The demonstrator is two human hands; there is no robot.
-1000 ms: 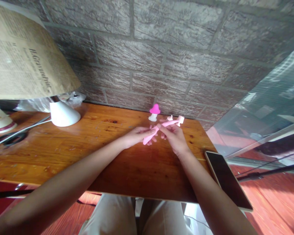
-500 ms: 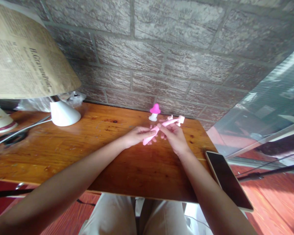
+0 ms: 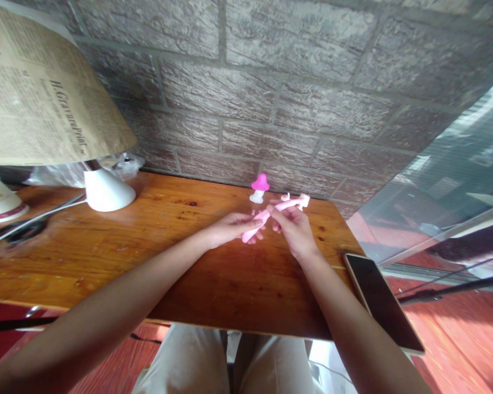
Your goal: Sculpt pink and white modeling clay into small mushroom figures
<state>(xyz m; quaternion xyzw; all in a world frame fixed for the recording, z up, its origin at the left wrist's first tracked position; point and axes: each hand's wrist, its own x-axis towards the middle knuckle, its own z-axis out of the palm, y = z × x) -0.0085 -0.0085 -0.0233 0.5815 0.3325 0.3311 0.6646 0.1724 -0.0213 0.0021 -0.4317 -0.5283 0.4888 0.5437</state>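
Both hands hold a long, soft-looking pink roll of modelling clay (image 3: 262, 218) above the table. My left hand (image 3: 236, 225) pinches its thicker lower end between thumb and fingers. Further up the roll, my right hand (image 3: 291, 223) grips it with the thumb on top. Beyond my right hand, pale pink pieces (image 3: 304, 201) show near the roll's thin upper end; whether they are joined to it I cannot tell. A small mushroom figure (image 3: 259, 189) with a bright pink cap and white stem stands upright behind my hands.
On the left of the wooden table (image 3: 172, 219) are a lamp (image 3: 109, 189) with a newsprint shade, a paper cup (image 3: 2, 200), black-handled scissors (image 3: 18, 231) and crumpled clear plastic (image 3: 53, 176). A phone or tablet (image 3: 382, 301) lies at the right edge. A brick wall (image 3: 246, 98) rises behind.
The clay roll's lower end has shifted slightly to the right and its outline looks a little different. My hands keep nearly the same places and still hold it.
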